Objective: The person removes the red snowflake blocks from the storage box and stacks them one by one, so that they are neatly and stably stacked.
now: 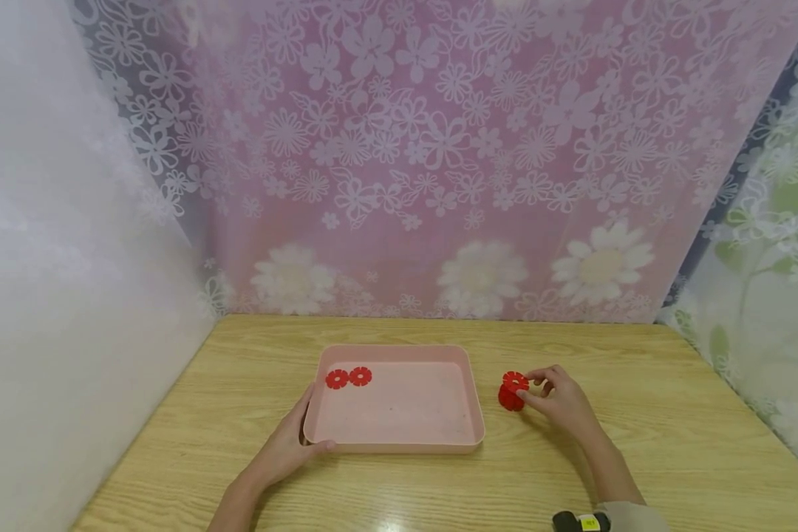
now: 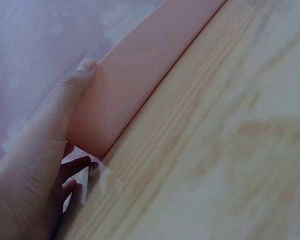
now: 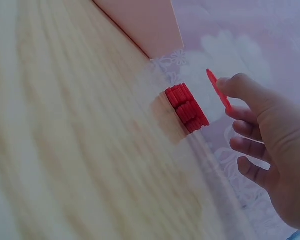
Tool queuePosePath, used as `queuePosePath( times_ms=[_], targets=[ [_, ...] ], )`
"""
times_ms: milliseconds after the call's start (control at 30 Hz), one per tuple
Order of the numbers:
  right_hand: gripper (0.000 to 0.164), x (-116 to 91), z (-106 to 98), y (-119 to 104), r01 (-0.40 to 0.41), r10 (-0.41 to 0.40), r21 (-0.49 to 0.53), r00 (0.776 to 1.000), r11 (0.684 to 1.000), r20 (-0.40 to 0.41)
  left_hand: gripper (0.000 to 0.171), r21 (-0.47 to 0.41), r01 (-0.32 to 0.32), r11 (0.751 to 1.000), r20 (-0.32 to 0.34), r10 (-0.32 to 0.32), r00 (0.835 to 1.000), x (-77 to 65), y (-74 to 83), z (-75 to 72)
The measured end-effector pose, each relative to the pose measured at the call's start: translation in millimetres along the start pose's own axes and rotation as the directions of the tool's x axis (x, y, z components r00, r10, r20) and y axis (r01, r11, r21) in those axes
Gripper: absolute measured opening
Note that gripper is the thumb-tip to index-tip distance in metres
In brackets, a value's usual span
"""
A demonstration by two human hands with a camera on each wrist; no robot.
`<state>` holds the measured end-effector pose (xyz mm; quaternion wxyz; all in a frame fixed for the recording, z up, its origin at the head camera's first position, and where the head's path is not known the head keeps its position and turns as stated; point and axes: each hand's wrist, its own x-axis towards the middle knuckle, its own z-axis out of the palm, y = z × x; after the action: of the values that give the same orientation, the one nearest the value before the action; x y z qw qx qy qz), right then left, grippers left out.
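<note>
A shallow pink tray (image 1: 399, 448) lies on the table. My left hand (image 1: 282, 445) holds its near left corner, thumb at the front rim and fingers along the left side; in the left wrist view the thumb (image 2: 87, 65) rests at the rim. My right hand (image 1: 561, 403) pinches a red notched interlocking disc (image 3: 218, 90) between thumb and forefinger, the other fingers loosely curled. Just below that disc stands a stack of similar red discs (image 3: 187, 109), right of the tray. Two more red discs (image 1: 337, 379) lie side by side in the tray's far left corner.
The wood-grain table (image 1: 399, 495) ends at the back against a pink floral curtain (image 1: 399, 185). A pale white wall covering (image 1: 86, 258) rises on the left, and a flowered sheet (image 1: 765, 295) hangs on the right.
</note>
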<state>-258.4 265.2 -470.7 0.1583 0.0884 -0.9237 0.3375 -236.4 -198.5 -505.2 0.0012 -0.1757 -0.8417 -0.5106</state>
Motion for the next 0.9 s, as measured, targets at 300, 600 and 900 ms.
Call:
queuePosePath(
  times_ms=[300, 600, 900],
  targets=[
    [0.031, -1.3, 5.4, 7.7, -0.007, 0.007, 0.024, 1.000, 1.000, -0.003, 0.105, 0.009, 0.025, 1.000, 0.000, -0.025, 1.000, 0.8, -1.3, -0.1],
    [0.031, -6.2, 10.0, 11.7, -0.024, 0.025, 0.079, 1.000, 0.997, -0.009, 0.103, 0.021, 0.008, 1.000, -0.002, -0.007, 1.000, -1.4, 3.2, -1.1],
    [0.030, -7.3, 12.9, 16.4, -0.015, 0.016, 0.085, 1.000, 0.996, -0.017, 0.103, 0.017, 0.011, 1.000, 0.000, -0.011, 1.000, -1.6, 3.9, -1.1]
  ],
)
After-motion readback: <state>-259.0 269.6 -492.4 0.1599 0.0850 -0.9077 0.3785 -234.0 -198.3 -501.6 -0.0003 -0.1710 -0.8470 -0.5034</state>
